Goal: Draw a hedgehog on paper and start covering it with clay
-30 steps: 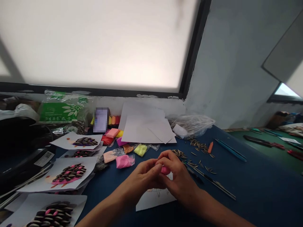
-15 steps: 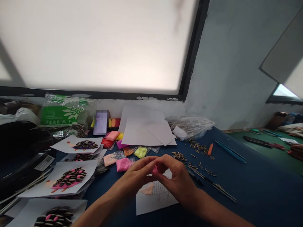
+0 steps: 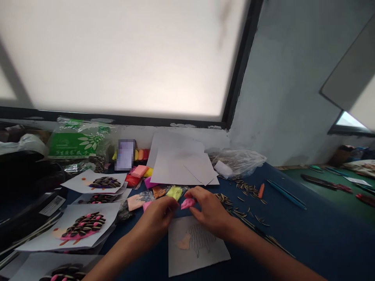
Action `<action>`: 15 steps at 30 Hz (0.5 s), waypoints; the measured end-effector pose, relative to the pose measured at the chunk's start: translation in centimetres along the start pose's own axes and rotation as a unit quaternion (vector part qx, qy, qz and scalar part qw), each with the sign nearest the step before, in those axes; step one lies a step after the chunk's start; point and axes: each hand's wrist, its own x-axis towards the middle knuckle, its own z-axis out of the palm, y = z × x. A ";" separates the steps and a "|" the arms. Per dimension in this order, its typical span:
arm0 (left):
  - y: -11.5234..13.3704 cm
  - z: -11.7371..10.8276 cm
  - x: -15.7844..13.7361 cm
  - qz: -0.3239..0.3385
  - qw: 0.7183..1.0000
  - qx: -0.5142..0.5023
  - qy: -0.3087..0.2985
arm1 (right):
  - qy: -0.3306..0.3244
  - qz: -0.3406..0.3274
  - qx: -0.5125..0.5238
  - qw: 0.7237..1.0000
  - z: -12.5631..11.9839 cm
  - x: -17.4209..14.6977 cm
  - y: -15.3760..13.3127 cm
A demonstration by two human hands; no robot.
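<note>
A lump of pink modelling clay is pinched between the thumb and fingers of my right hand. Just left of it, my left hand has its fingers curled together; whether anything is in them is hidden. Below both hands lies a white sheet with a pencil drawing of a hedgehog. Flat peach clay covers the head part of that drawing. Behind my left hand are a yellow clay packet and a peach clay packet.
Finished hedgehog pictures made with seeds are stacked at left. Blank white paper leans against the wall. Loose sunflower seeds, an orange clay stick and blue tweezers lie at right. A green seed bag stands at back left.
My hands have drawn apart from being pressed together, with the pink clay staying in the right one. The left hand has shifted left and down, and more of the drawing shows.
</note>
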 end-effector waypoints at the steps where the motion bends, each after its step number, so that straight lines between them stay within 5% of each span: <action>1: -0.3 0.3 -0.2 0.012 0.999 0.034 -0.003 | -0.003 0.005 -0.008 1.000 0.3 0.1 0.2; 7: -0.7 1.5 -0.9 0.056 0.980 0.187 -0.027 | -0.031 0.036 -0.055 0.997 0.8 0.3 1.1; 15: -1.4 2.1 -0.6 0.067 0.965 0.251 -0.028 | -0.082 0.027 -0.097 0.992 0.4 0.0 1.4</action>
